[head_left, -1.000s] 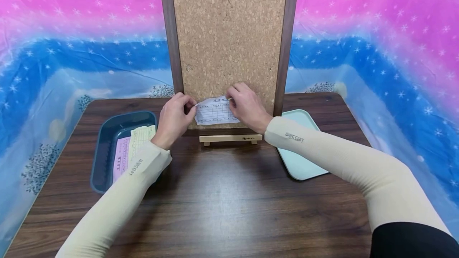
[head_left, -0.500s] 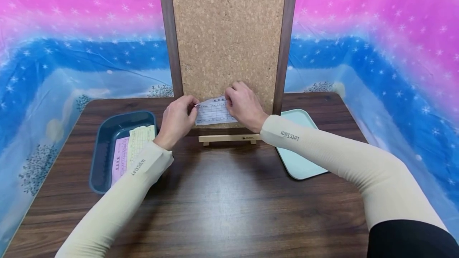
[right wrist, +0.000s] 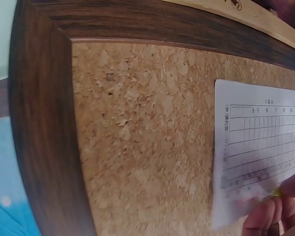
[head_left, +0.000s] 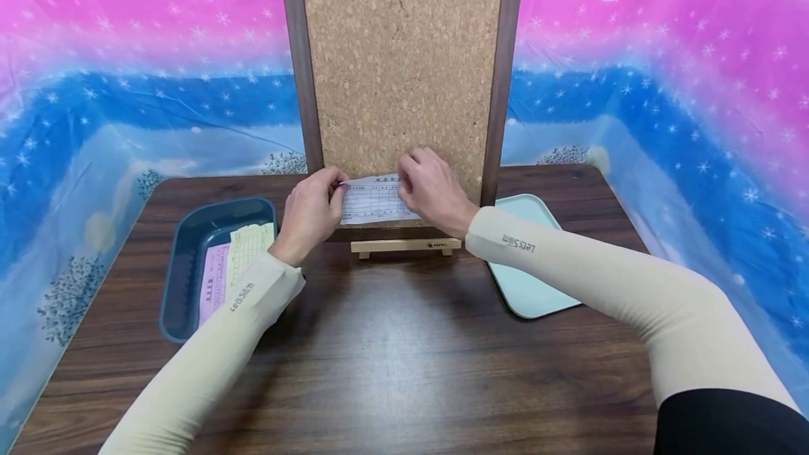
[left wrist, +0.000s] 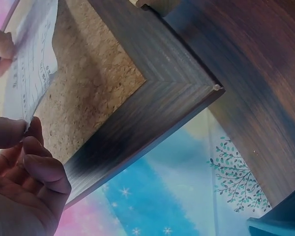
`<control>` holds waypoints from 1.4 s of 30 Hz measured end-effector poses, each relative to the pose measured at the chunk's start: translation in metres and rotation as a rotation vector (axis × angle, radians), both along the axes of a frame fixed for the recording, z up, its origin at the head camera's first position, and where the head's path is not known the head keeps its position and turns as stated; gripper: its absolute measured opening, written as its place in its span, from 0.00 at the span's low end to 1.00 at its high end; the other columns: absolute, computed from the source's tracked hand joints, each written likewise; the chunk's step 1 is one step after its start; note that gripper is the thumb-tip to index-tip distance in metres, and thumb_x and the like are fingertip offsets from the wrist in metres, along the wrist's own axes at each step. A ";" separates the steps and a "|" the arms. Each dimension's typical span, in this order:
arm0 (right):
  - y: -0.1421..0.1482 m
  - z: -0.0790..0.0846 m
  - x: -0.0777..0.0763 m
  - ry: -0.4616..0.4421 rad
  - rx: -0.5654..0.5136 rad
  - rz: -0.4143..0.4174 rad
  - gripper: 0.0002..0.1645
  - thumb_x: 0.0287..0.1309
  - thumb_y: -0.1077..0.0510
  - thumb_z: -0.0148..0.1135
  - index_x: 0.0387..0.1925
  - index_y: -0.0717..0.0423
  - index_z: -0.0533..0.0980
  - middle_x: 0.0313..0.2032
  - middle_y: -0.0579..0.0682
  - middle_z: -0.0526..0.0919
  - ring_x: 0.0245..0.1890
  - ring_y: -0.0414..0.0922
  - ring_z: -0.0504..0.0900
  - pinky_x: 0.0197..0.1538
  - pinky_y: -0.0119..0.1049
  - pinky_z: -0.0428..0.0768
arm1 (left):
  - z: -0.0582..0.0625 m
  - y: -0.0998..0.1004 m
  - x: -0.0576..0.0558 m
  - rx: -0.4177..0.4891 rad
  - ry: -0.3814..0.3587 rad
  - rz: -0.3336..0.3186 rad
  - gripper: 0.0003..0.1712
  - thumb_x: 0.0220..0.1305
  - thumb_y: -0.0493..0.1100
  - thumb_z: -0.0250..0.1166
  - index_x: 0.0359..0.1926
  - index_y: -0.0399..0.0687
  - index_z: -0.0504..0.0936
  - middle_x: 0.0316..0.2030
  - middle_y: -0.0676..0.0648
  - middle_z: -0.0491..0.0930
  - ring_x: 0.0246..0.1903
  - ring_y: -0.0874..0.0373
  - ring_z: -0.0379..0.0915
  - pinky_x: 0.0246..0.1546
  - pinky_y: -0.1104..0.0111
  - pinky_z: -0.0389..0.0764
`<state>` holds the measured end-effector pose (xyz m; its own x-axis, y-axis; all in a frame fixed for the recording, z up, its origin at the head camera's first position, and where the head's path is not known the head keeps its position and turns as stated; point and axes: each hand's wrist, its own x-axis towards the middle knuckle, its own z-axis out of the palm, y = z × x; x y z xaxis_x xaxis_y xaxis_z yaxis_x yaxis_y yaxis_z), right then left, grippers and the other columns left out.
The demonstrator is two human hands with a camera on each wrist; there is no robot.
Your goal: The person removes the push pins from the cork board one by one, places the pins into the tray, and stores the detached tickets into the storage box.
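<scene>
A white printed form slip with ruled rows lies across the lower part of the cork board. Its upper left corner is pinched between thumb and fingers of my left hand. In the left wrist view that end of the slip bows away from the cork. My right hand covers the slip's right end in the head view. Between its fingertips the right wrist view shows a small yellow push pin, mostly hidden, at the edge of the slip. Whether the pin enters the cork is hidden.
The dark-framed board stands on a small wooden easel. At left, a dark blue bin holds pink and yellow slips. A pale green tray lies at right, under the right forearm. Patterned cloth surrounds the table.
The slip's left end has straightened, and its upper edge now runs more level. My left hand shifted slightly; my right hand stays at nearly the same spot on the board.
</scene>
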<state>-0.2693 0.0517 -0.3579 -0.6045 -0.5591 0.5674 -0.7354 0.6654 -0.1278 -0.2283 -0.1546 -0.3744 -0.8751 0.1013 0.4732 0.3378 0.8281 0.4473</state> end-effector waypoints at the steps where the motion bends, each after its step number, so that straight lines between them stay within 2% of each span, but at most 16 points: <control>1: 0.001 0.001 0.001 0.008 -0.008 0.017 0.07 0.36 0.66 0.53 0.20 0.51 0.67 0.24 0.44 0.67 0.27 0.40 0.63 0.30 0.29 0.65 | 0.001 0.000 0.001 0.006 -0.005 -0.001 0.03 0.59 0.40 0.53 0.32 0.50 0.73 0.28 0.53 0.72 0.22 0.60 0.66 0.22 0.66 0.66; 6: 0.010 0.004 0.008 0.047 -0.039 0.101 0.06 0.40 0.65 0.53 0.22 0.52 0.68 0.25 0.43 0.67 0.29 0.39 0.64 0.32 0.30 0.65 | 0.006 -0.007 0.006 0.031 -0.006 0.012 0.03 0.59 0.40 0.53 0.33 0.50 0.73 0.29 0.52 0.73 0.23 0.59 0.66 0.23 0.66 0.67; 9: 0.017 0.007 0.012 0.050 -0.048 0.116 0.05 0.41 0.65 0.52 0.23 0.52 0.69 0.27 0.44 0.68 0.30 0.39 0.65 0.33 0.31 0.65 | 0.008 -0.013 0.008 0.045 0.013 0.016 0.04 0.60 0.40 0.52 0.33 0.49 0.74 0.28 0.51 0.73 0.22 0.59 0.67 0.22 0.65 0.67; 16: 0.038 0.013 0.016 0.061 -0.033 0.076 0.03 0.44 0.64 0.52 0.24 0.53 0.70 0.27 0.45 0.69 0.30 0.39 0.65 0.34 0.31 0.66 | 0.015 -0.029 0.015 0.064 0.017 0.042 0.06 0.61 0.41 0.50 0.35 0.48 0.73 0.27 0.50 0.73 0.21 0.58 0.66 0.22 0.66 0.65; 25: 0.063 0.015 0.016 0.080 -0.032 0.047 0.05 0.42 0.66 0.54 0.23 0.54 0.69 0.27 0.47 0.69 0.31 0.40 0.66 0.35 0.33 0.67 | 0.022 -0.046 0.025 0.071 0.002 0.091 0.08 0.62 0.42 0.48 0.35 0.47 0.73 0.26 0.49 0.72 0.20 0.56 0.65 0.21 0.65 0.64; 35: 0.077 0.012 0.016 0.063 -0.040 0.047 0.06 0.41 0.67 0.55 0.23 0.54 0.69 0.26 0.47 0.70 0.31 0.41 0.65 0.34 0.34 0.66 | 0.025 -0.055 0.030 0.082 0.028 0.094 0.08 0.62 0.41 0.48 0.36 0.44 0.73 0.25 0.48 0.71 0.20 0.55 0.64 0.22 0.65 0.63; 42: 0.091 0.002 0.013 0.022 -0.020 0.014 0.05 0.44 0.65 0.54 0.24 0.52 0.70 0.25 0.44 0.67 0.27 0.40 0.62 0.30 0.33 0.62 | 0.024 -0.066 0.039 0.081 0.007 0.115 0.09 0.63 0.42 0.48 0.39 0.44 0.73 0.25 0.47 0.71 0.20 0.55 0.64 0.21 0.65 0.63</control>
<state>-0.2565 0.1430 -0.3561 -0.5837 -0.5560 0.5918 -0.7476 0.6523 -0.1245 -0.1895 -0.2203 -0.3505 -0.8753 -0.0378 0.4820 0.2463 0.8230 0.5118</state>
